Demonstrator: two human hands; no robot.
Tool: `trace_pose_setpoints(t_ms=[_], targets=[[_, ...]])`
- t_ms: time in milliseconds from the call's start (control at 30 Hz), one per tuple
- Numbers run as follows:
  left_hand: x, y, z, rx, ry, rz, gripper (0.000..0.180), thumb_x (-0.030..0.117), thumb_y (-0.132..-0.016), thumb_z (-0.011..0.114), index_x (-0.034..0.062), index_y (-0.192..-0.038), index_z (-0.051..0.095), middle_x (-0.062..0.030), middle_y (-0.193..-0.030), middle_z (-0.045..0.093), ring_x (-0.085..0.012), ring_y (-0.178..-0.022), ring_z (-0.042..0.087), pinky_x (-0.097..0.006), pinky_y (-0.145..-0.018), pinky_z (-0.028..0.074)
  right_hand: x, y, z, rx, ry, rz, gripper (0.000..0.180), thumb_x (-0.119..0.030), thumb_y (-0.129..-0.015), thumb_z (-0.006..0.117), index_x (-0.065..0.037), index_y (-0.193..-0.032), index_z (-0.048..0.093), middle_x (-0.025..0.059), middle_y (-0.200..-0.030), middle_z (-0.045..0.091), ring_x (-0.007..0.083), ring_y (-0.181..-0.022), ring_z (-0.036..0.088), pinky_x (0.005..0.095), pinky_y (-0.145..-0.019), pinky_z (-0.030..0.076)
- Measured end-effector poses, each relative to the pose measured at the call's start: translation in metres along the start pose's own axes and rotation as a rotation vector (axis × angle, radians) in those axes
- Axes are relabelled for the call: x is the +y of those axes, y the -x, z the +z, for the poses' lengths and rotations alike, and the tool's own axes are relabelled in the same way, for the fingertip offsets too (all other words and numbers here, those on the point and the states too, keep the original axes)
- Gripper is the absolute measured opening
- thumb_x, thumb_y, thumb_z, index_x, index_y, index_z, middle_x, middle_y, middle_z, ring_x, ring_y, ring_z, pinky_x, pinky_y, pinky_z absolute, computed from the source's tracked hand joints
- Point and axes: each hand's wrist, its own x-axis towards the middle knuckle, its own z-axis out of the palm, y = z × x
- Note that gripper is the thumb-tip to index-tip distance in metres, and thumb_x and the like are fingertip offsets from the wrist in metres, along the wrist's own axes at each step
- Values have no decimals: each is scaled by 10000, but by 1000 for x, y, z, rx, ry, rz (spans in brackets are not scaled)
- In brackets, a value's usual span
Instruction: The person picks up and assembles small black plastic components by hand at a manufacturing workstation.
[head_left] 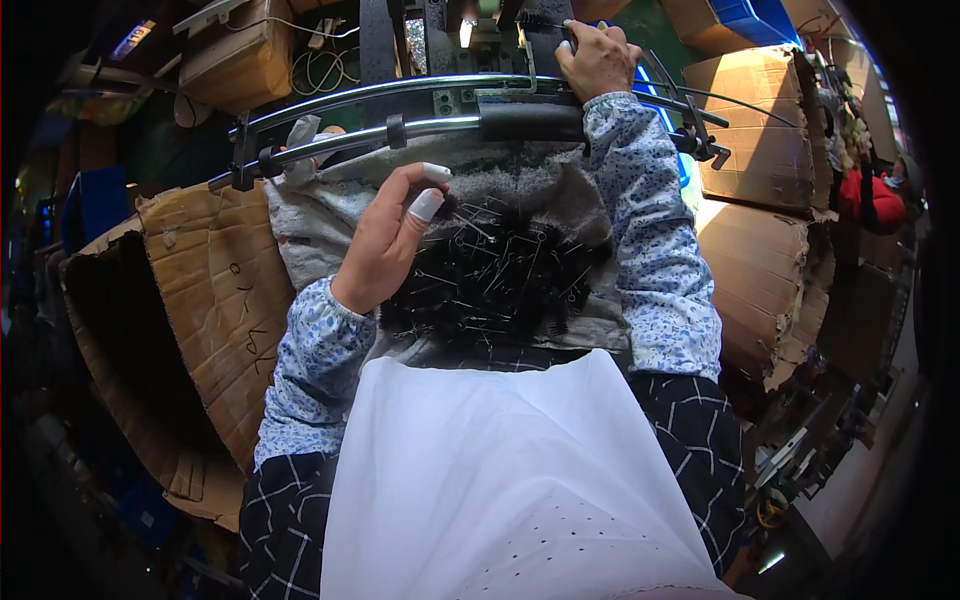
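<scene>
My left hand (392,232) has white wraps on its thumb and index finger, drawn close together. A small black brush (449,207) with a thin wire stem appears pinched at those fingertips. Below and right of them, a heap of black wire-stemmed brushes (500,285) lies on a grey cloth (305,220) over my lap. Some stems end in small loops. My right hand (600,62) reaches far forward to the machine (455,100), fingers curled. Dark bristles (540,18) show beside its index fingertip; what its fingers grip is hidden.
Curved metal rails (380,132) cross between me and the machine. An open cardboard box (215,290) stands at my left; stacked cartons (755,130) stand at my right. Another box (240,60) and a coiled cable (325,68) sit at the far left.
</scene>
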Motion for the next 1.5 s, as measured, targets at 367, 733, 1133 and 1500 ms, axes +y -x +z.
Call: trace_pose_setpoints(t_ms=[367, 733, 1133, 1500], targets=[[9, -1, 4, 146, 147, 19, 233, 60, -869, 582, 17, -1074, 480, -60, -1001, 522, -136, -926, 540, -251, -816, 437, -73, -10, -8, -5, 70, -20, 259, -271, -768, 603, -130, -973, 675, 48, -916, 674, 232, -924, 571, 393, -820, 367], [3, -4, -8, 145, 148, 99, 324, -3, -823, 613, 20, -1116, 476, -63, -1041, 563, -130, -952, 581, -244, -841, 475, -4, -12, -28, -140, -116, 90, 249, -270, -765, 566, -116, -928, 676, 108, -886, 649, 295, -946, 551, 460, -821, 402], [-2, -21, 11, -16, 42, 177, 380, -91, -781, 589, 26, -1120, 465, -82, -1040, 549, -169, -963, 594, -290, -857, 496, 77, -37, -77, 8, -350, 108, 221, -213, -795, 578, -139, -987, 656, 97, -878, 632, 269, -908, 569, 424, -796, 433], [-1, -46, 26, 142, 91, 176, 448, -24, -773, 637, 27, -1146, 394, -104, -1052, 532, -196, -944, 613, -291, -810, 511, -41, 62, -93, -549, -924, -393, 272, -111, -842, 593, -67, -1110, 591, 138, -971, 634, 287, -878, 620, 381, -780, 502]])
